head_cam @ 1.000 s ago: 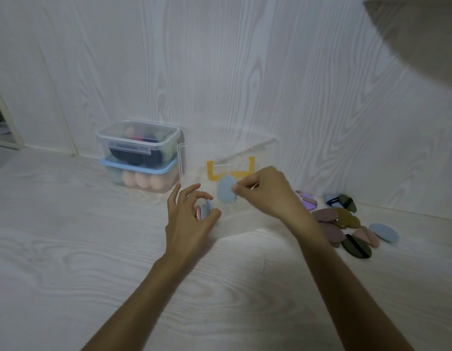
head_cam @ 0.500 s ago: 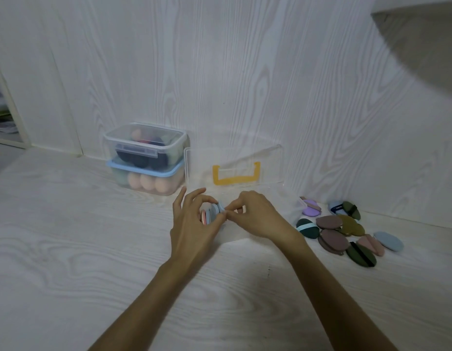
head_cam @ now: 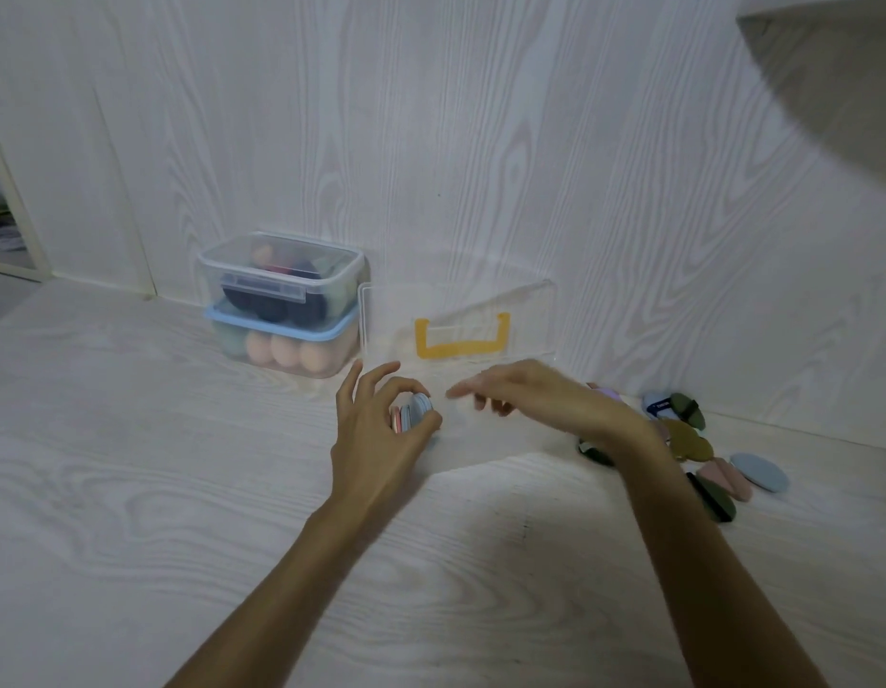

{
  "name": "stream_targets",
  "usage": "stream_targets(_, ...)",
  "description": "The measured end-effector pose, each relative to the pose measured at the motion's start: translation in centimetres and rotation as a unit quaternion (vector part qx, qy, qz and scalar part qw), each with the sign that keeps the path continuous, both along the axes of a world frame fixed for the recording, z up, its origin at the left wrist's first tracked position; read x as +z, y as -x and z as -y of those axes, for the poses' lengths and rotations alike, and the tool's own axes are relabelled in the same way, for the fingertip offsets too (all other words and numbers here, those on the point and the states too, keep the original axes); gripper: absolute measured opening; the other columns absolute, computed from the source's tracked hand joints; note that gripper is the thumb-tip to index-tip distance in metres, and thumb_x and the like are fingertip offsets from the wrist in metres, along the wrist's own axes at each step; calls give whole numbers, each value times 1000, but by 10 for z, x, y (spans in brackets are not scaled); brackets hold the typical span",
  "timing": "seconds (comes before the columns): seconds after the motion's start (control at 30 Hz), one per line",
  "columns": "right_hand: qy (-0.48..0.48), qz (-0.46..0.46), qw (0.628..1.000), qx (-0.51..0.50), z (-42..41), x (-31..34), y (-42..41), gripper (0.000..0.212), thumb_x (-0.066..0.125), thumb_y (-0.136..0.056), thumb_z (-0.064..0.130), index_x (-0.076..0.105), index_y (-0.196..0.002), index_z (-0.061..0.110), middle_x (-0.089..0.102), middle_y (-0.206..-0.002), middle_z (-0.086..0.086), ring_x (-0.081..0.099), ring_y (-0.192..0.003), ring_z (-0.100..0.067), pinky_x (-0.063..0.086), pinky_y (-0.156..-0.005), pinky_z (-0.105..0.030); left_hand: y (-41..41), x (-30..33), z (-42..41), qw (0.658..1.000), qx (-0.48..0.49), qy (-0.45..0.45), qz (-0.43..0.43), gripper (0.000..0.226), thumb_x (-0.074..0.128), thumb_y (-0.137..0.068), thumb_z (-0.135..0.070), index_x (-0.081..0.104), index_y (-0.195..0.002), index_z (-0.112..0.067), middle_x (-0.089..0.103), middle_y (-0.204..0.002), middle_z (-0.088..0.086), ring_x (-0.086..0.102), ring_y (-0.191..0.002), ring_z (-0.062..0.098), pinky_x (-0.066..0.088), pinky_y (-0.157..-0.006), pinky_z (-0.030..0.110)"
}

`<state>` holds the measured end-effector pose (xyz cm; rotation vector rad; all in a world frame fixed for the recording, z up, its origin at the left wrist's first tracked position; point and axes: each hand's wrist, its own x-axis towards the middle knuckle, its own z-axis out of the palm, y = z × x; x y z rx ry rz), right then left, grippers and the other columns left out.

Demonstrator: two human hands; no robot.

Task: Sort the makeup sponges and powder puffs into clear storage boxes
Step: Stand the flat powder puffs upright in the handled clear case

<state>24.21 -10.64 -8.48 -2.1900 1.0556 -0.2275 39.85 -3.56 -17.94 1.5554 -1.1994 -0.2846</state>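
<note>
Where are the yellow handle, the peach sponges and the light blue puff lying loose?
yellow handle (head_cam: 462,349): head view, on its bottom bar.
peach sponges (head_cam: 285,351): head view, on the middle sponge in the lower box.
light blue puff (head_cam: 760,471): head view, on its flat top face.

A pale wood-grain floor (head_cam: 133,489) meets a wall (head_cam: 480,141) of the same whitewashed panelling (the grain runs vertically there). At far left a white frame (head_cam: 14,211) edges an opening; a blurred grey shape (head_cam: 838,86) fills the upper right corner.
</note>
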Motion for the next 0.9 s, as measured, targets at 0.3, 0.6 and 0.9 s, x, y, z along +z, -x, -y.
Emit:
stream_targets(0.3,111,17,901,-420,70,-49,138,26,56,-90,14,69,-112,12,65,-119,-12,59,-108,-32,46,-94,-36,1,0,-1,1000,6,13,1,17,57,-67,-41,57,-84,-39,44,-131,-23,16,-139,6,29,-84,31)
stream_targets(0.6,175,52,825,-535,80,-81,131,18,66,-79,19,71,-75,2,66,-75,-15,61,-74,-33,44,-65,-32,1,-5,1,1000,8,20,11,19,57,-68,-40,59,-87,-38,45,-131,-22,16,-139,6,24,-92,31)
stream_targets(0.9,222,56,813,-536,80,-75,124,24,61,-90,25,74,-102,9,72,-98,-17,64,-90,-35,39,-67,-29,1,-6,2,999,7,29,11,24,55,-66,-44,60,-88,-36,46,-131,-19,17,-138,7,23,-96,31)
